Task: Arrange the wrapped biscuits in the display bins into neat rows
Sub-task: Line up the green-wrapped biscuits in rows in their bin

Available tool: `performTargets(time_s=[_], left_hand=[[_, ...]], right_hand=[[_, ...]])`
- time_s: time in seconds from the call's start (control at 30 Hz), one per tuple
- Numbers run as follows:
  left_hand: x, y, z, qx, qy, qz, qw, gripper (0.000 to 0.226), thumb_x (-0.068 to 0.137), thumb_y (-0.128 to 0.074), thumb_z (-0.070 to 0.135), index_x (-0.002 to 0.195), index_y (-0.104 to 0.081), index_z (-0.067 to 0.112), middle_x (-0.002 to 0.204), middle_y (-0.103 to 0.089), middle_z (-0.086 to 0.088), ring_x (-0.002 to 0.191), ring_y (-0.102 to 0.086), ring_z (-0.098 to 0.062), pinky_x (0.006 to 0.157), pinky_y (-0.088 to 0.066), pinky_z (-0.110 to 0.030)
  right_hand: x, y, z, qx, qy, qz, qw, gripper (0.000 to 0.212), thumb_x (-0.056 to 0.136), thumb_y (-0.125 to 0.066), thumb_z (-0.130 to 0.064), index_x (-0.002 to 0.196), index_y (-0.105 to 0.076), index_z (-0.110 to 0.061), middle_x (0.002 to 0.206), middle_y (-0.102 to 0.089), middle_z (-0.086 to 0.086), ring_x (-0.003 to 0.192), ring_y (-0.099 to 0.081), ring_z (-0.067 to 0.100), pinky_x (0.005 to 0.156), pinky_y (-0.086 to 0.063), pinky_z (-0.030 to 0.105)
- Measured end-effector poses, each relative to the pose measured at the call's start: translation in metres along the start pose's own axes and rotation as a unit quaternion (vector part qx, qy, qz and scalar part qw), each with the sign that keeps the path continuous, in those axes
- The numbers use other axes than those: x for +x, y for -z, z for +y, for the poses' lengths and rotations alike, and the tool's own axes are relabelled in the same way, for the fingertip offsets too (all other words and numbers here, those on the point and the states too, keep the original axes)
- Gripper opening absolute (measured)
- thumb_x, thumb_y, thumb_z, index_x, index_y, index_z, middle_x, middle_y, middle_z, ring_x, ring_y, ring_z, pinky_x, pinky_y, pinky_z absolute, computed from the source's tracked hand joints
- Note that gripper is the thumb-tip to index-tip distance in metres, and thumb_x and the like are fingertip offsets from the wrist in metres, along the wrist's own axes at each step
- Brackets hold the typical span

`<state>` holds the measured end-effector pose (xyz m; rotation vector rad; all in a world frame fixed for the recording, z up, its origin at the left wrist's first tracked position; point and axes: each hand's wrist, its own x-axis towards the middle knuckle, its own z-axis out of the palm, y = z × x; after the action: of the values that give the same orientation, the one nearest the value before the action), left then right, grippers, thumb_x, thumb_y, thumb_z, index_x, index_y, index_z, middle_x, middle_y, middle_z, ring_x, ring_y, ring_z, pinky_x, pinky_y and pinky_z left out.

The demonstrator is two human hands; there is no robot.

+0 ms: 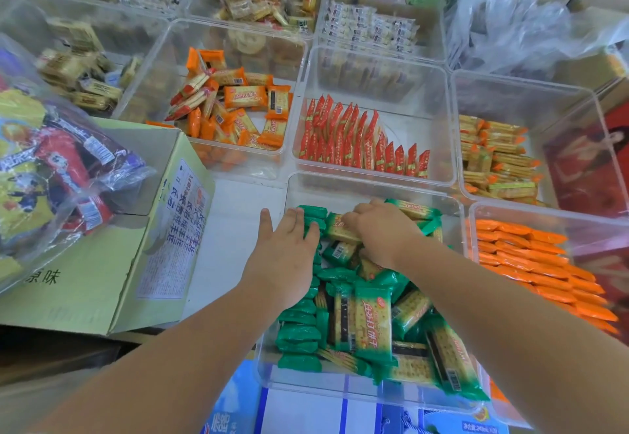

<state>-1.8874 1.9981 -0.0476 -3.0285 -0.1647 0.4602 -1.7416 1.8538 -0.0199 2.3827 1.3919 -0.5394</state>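
biscuits [337, 231] under curled right hand [381, 232]

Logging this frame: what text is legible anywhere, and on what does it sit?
"苏打饼干", sideways, on a green biscuit packet; first character uncertain.
"泉味" on the cardboard box.
Its side label: too blurred.
Orange packets, red packets, barcodes: too small.

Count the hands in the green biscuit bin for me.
2: left hand on the left row of green biscuits, right hand on the far pile; none seem hidden.
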Motion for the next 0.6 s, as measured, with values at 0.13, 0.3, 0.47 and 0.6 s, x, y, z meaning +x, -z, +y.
performTargets(time_s=[0.13, 0.3, 0.47, 0.6], left_hand=[[0.000, 0.001, 0.001, 0.007, 0.000, 0.006, 1.000, 0.074, 0.096, -0.044, 0.038, 0.159, -0.010, 0.018, 0.163, -0.018, -0.019, 0.150, -0.001, -0.034, 0.114, 0.001, -0.069], [-0.001, 0.001, 0.000, -0.009, 0.000, 0.004, 1.000, 0.074, 0.095, -0.045, 0.036, 0.158, -0.011, 0.018, 0.163, -0.019, -0.018, 0.150, -0.001, -0.033, 0.115, -0.002, -0.067], [0.000, 0.002, 0.000, -0.015, -0.003, 0.001, 1.000, 0.074, 0.096, -0.046, 0.037, 0.159, -0.010, 0.020, 0.165, -0.015, -0.017, 0.151, 0.000, -0.033, 0.116, -0.006, -0.065], [-0.001, 0.004, 0.000, -0.027, -0.004, 0.006, 1.000, 0.072, 0.095, -0.048, 0.036, 0.157, -0.015, 0.021, 0.163, -0.019, -0.014, 0.150, -0.004, -0.031, 0.117, -0.006, -0.064]], right_hand=[[-0.005, 0.000, -0.005, 0.010, -0.018, 0.044, 0.999, 0.031, 0.088, -0.063, -0.031, 0.116, -0.061, -0.020, 0.107, -0.060, 0.005, 0.103, -0.052, 0.028, 0.091, -0.043, 0.041], [-0.015, 0.015, 0.000, 0.071, -0.060, 0.167, 0.982, 0.018, 0.088, -0.057, -0.033, 0.096, -0.058, -0.017, 0.091, -0.048, -0.001, 0.083, -0.045, 0.020, 0.065, -0.038, 0.033], [-0.011, 0.038, 0.003, 0.135, -0.106, 0.218, 0.961, 0.014, 0.086, -0.058, -0.024, 0.083, -0.046, -0.017, 0.079, -0.042, -0.003, 0.074, -0.046, 0.021, 0.053, -0.035, 0.028], [0.002, 0.042, -0.012, 0.136, -0.087, 0.214, 0.963, 0.008, 0.091, -0.057, -0.020, 0.095, -0.055, -0.014, 0.088, -0.043, -0.002, 0.083, -0.044, 0.019, 0.062, -0.039, 0.031]])
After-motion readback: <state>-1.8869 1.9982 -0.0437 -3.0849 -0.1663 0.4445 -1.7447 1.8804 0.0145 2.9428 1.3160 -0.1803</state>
